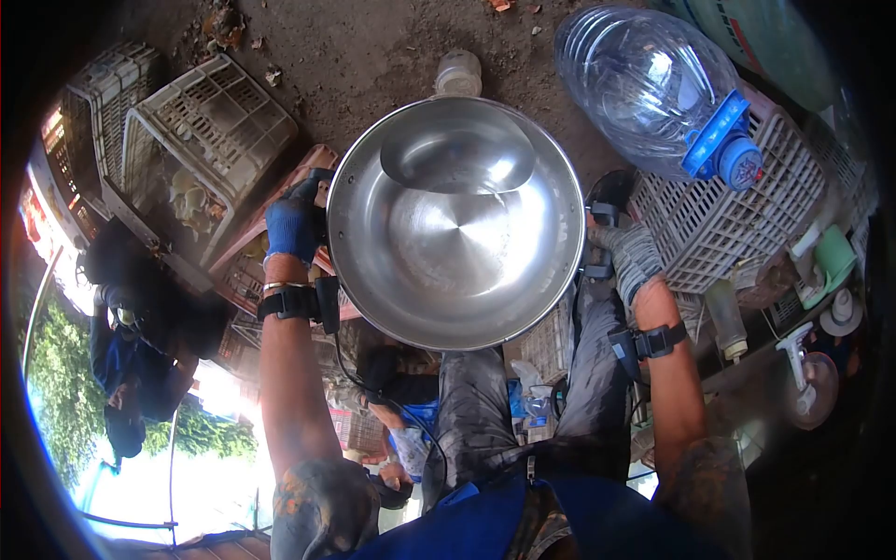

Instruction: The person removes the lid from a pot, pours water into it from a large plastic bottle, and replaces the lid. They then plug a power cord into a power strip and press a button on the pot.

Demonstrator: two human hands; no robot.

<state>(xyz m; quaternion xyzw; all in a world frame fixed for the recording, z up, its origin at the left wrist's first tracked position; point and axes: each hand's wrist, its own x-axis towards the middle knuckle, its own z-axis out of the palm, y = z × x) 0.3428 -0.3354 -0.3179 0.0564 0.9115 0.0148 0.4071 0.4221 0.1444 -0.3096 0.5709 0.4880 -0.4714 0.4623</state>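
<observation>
A wide, shiny steel pot (pixel 457 280) is held out in front of my legs, its open mouth facing me. Clear liquid seems to be pooled against its far wall, as if the pot tips away from me. My left hand (pixel 294 229), in a blue glove, is closed at the dark handle on the left side; the pot partly hides its fingers. On the opposite side my right hand (pixel 627 254), in a grey knitted glove, grips the other handle (pixel 602 217). Just beyond the rim stands a small clear plastic jar (pixel 458 73).
A large clear water bottle (pixel 653 93) with a blue handle lies on a grey plastic crate (pixel 728 205) at right. More crates (pixel 210 131) stand at left on the dirt ground (pixel 373 47). Another person (pixel 149 345) is at far left, and someone else is behind my legs.
</observation>
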